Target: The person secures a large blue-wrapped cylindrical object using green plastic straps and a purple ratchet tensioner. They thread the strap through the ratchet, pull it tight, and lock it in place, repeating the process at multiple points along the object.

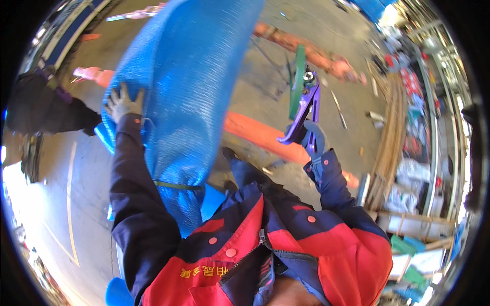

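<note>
Blue wrapped bundle point(189, 92) fills the space in front of us, left of centre, above a grey floor point(311, 28) that spreads through the whole workshop. We see a painted yellow line point(70, 204) on the floor to our left, bright light washing over it, and a crowded rack point(431, 132) along our right. The bundle's long axis runs away from us, leaning slightly rightward at its far end, which passes out of view; its narrowed, gathered end points toward our body. Past it on the right lie two orange wrapped lengths, one farther off point(311, 48) and one nearer point(265, 135), both roughly crosswise to it. Long wooden planks point(390, 137) lie beside the rack. Our gloved right hand point(314, 137) has its fingers closed around a purple tool point(303, 113), which points forward, with a flat green strip point(297, 81) at its upper part. Our gloved left hand point(125, 104) rests on the bundle, fingers spread. Smallest, a thin green band point(176, 185) circles the gathered end.
</note>
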`<state>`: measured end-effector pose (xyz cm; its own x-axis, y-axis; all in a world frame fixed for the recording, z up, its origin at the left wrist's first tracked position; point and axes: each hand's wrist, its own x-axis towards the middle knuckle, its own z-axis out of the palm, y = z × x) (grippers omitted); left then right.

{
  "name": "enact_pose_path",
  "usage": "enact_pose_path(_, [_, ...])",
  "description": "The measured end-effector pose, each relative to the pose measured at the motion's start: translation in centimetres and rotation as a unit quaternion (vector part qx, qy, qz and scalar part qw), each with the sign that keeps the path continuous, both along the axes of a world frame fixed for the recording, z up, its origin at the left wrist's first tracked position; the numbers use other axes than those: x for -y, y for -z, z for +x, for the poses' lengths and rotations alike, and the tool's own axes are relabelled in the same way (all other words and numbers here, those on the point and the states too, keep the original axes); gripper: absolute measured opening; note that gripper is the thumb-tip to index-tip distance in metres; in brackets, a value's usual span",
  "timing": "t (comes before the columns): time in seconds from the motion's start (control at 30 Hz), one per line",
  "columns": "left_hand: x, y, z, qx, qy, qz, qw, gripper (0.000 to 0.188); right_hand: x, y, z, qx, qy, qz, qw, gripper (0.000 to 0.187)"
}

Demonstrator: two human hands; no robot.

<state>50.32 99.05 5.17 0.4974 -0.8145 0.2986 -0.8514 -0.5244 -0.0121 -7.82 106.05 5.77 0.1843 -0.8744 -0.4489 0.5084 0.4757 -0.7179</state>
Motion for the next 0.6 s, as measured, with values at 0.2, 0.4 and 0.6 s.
enact_pose_path(0.2, [0.4, 1.8, 0.6, 0.052, -0.017, -0.005, 0.999, 0.088, -9.8, 1.5, -10.6, -0.073, 0.144, 0.035, 0.986, 0.051])
enact_pose_path(0.4, [1.2, 2.3, 1.6, 0.071, -0.050, 0.036, 0.996, 0.089, -18.0, 2.9, -17.9, -0.083, 0.230, 0.077, 0.967, 0.051])
enact_pose_path(0.6, [2.4, 5.5, 5.3, 0.071, -0.018, 0.014, 0.997, 0.088, -23.8, 5.9, -20.1, 0.024, 0.255, 0.176, 0.950, 0.040])
